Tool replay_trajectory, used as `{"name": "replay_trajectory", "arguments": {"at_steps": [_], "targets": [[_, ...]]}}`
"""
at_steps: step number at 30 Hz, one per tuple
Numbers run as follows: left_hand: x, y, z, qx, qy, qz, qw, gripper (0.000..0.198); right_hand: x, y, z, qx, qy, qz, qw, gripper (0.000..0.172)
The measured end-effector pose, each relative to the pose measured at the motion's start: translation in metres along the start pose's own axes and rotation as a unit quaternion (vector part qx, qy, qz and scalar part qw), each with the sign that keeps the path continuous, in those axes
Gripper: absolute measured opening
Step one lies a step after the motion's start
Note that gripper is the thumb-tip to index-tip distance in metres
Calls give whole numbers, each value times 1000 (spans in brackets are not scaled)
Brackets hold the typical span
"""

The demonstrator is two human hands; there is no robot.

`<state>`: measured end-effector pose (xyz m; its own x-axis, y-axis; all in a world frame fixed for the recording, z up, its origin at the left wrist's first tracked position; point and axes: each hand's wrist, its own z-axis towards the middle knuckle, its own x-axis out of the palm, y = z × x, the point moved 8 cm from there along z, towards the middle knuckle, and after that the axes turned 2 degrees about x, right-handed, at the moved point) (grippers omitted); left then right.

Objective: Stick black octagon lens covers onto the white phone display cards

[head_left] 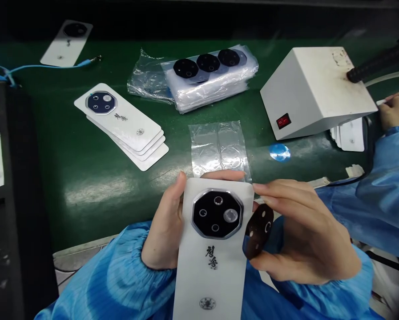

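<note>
Blue antistatic cuffs frame the left hand, gripping a white card that carries a mounted octagonal camera lens. The right hand pinches a loose dark lens cover. Beyond lie clear film, stacked cards and bagged lens plates.

A white card runs off the bottom edge of the view and hides the fingers of the left hand. The right hand covers part of a dark octagonal lens plate. A white box partly hides a stack of cards, and another person's hand is cut off at the right edge.
</note>
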<state>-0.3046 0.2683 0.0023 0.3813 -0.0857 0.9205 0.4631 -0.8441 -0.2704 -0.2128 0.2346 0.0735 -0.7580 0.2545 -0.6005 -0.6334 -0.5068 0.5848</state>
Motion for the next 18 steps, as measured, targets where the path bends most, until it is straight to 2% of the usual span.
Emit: {"name": "replay_trajectory", "arguments": {"at_steps": [5, 10, 14, 18], "targets": [[-4, -1, -1, 2, -28, 35, 999, 53, 2, 1, 3, 16, 17, -22, 999, 43], [-6, -2, -2, 43, 4, 37, 998, 50, 1, 0, 5, 26, 16, -25, 999, 42], [-16, -1, -3, 45, -38, 32, 998, 46, 3, -1, 6, 18, 39, -21, 999, 43], [-24, 3, -5, 20, -74, 8, 997, 44, 6, 1, 6, -4, 43, -49, 998, 52]]}}
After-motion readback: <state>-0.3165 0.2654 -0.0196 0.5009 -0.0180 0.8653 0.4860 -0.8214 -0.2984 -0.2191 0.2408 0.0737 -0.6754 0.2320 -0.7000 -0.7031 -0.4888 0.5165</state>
